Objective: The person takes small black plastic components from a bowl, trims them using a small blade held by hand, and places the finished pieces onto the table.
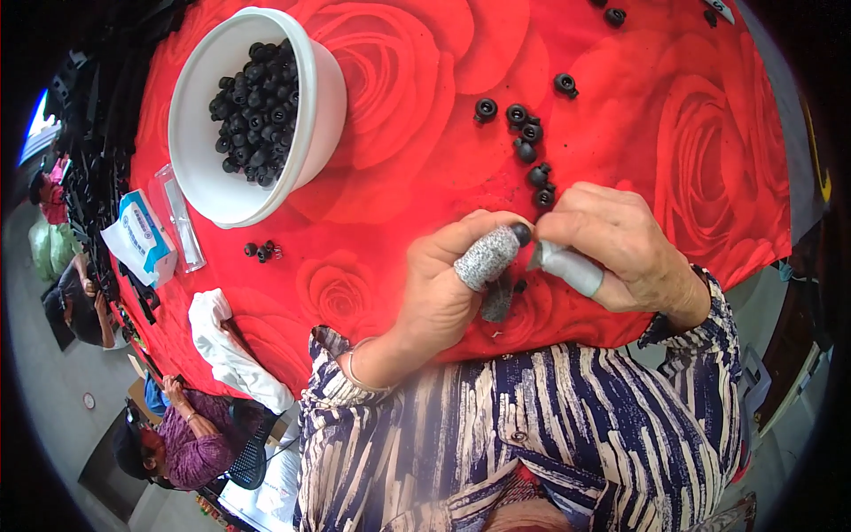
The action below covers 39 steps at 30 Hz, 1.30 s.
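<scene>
My left hand (441, 282) is closed around a small black ball-shaped piece (521, 233) that looks like a cord lock; only its top shows past the thumb. A grey speckled knit sleeve covers that thumb, and another dark sleeve shows on a finger below. Close against it, my right hand (613, 246) has its fingers pinched together, with pale tape around one of them. Whatever lies between its fingertips is hidden. Just beyond my hands, several loose black cord locks (530, 133) form a rough line on the red cloth.
A white round tub (324, 120) holding many black cord locks (257, 115) stands at the far left. Nearer lie small black pieces with a spring (264, 252), a small box (146, 235), a clear plastic strip (182, 222) and a white cloth (217, 341). Other people sit at left.
</scene>
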Motion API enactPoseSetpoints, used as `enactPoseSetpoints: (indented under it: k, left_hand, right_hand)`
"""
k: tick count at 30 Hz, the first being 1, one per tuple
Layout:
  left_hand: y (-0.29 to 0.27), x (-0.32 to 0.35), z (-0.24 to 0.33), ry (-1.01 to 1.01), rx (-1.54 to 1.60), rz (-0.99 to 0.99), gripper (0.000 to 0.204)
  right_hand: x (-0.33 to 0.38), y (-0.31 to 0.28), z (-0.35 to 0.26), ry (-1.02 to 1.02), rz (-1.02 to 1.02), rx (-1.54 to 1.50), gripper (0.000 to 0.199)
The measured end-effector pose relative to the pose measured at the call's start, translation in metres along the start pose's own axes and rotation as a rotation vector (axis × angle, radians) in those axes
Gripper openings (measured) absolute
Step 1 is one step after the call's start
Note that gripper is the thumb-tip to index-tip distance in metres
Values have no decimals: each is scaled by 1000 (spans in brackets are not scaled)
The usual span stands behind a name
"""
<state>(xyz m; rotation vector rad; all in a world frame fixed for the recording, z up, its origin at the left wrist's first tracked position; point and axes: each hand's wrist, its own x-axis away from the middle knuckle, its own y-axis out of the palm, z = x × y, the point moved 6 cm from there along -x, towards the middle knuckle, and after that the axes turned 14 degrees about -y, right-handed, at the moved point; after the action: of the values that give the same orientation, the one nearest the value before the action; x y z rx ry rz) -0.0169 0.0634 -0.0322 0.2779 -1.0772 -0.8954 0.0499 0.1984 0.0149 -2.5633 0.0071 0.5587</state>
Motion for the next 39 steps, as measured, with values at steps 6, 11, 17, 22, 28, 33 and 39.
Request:
enactPoseSetpoints:
  k: [6,11,17,22,28,33,39]
  left_hand:
    - [-6,0,-3,-15,78,-119,23]
    - [0,0,-15,-95,155,-138,23]
    - [1,-2,-18,-191,212,-172,23]
    - [8,2,-14,-230,135,-55,21]
    - [13,1,-18,-106,87,1,21]
    - [8,50,65,423,-245,288,18]
    - [-37,90,170,961,-657,813,17]
  right_hand:
    - [-4,-10,-3,-43,144,31,28]
    - [0,1,-15,-252,201,241,41]
    - [6,6,-28,-432,222,498,47]
    - [9,5,-33,-492,251,532,43]
    - [14,4,-42,-543,294,575,31]
    - [15,2,-39,-549,266,569,26]
    - [6,-19,-36,-501,451,583,18]
